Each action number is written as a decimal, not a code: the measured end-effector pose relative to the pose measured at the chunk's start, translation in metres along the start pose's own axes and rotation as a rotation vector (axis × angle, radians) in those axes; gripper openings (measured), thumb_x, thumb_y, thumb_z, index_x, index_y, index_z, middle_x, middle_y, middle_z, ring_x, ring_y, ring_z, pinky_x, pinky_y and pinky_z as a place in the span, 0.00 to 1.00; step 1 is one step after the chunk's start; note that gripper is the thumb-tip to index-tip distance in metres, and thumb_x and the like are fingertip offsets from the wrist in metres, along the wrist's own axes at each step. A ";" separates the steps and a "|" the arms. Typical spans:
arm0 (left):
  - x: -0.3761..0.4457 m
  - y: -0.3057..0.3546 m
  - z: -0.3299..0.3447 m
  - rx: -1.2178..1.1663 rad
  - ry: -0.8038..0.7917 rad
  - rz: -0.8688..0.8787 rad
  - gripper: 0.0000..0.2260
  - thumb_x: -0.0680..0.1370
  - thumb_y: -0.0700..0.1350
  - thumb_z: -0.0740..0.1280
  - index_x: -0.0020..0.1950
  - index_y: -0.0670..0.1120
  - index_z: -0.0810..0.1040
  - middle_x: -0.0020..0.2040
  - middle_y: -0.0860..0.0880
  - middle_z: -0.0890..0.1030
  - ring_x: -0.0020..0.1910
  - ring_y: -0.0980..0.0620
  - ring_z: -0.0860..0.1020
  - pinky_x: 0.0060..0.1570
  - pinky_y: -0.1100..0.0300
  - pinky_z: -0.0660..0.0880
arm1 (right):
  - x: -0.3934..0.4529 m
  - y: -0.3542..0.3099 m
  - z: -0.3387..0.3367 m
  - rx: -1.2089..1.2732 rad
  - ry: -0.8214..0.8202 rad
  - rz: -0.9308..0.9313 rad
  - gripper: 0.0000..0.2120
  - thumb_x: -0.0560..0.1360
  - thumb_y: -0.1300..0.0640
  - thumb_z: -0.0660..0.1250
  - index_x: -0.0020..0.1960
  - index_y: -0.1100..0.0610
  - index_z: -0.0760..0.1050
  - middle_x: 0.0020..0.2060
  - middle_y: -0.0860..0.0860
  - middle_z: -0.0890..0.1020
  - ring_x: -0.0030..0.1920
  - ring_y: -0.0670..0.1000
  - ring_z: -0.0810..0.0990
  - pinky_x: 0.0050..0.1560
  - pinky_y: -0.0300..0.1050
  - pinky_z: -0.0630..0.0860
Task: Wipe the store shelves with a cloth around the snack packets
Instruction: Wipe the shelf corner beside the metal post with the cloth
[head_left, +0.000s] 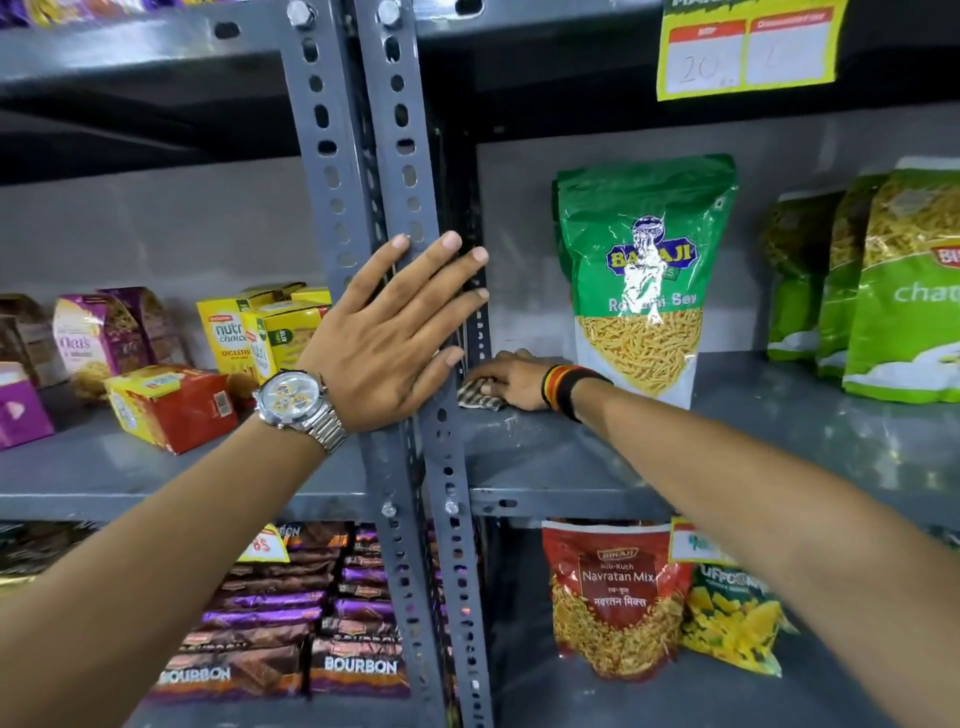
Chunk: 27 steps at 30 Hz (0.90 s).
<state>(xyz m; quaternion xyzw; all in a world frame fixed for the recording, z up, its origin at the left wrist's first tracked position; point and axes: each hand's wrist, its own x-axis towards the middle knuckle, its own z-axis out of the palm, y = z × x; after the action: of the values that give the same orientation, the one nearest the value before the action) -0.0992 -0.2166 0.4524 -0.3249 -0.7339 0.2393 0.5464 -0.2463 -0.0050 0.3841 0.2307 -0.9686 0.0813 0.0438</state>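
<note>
My left hand, with a silver watch on the wrist, lies flat with fingers spread against the grey slotted upright post. My right hand reaches deep onto the grey middle shelf and presses a small striped cloth onto it, at the back left corner beside the post. A green and white sev packet stands upright just right of that hand, close to the wrist with its coloured bands.
More green snack packets stand at the right. Yellow biscuit boxes, a red box and purple packs sit on the left shelf. Below are Bourbon packs, a red mix packet and a yellow-green packet. A price tag hangs above.
</note>
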 end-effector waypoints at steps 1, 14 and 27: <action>0.001 0.000 0.000 -0.003 -0.002 0.003 0.25 0.84 0.52 0.53 0.79 0.43 0.63 0.82 0.44 0.55 0.81 0.43 0.50 0.77 0.39 0.49 | -0.011 -0.005 -0.001 0.024 -0.010 -0.057 0.17 0.81 0.47 0.55 0.69 0.39 0.68 0.66 0.55 0.72 0.69 0.59 0.65 0.71 0.57 0.60; -0.002 0.004 -0.003 -0.006 -0.035 -0.009 0.25 0.83 0.53 0.53 0.79 0.44 0.62 0.82 0.44 0.54 0.81 0.43 0.49 0.77 0.38 0.51 | -0.060 -0.032 0.002 0.082 -0.030 -0.181 0.15 0.81 0.51 0.57 0.66 0.43 0.71 0.51 0.49 0.70 0.62 0.56 0.68 0.67 0.54 0.64; -0.003 0.006 -0.004 -0.022 -0.008 -0.013 0.25 0.83 0.52 0.55 0.79 0.43 0.63 0.81 0.43 0.55 0.81 0.43 0.51 0.77 0.38 0.52 | -0.028 -0.010 -0.027 0.120 0.056 -0.067 0.15 0.80 0.56 0.59 0.66 0.50 0.74 0.60 0.57 0.78 0.62 0.57 0.75 0.64 0.45 0.68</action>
<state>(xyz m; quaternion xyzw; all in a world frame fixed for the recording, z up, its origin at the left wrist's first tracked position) -0.0939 -0.2151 0.4475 -0.3254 -0.7407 0.2290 0.5414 -0.2154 0.0029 0.4086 0.2626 -0.9522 0.1440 0.0598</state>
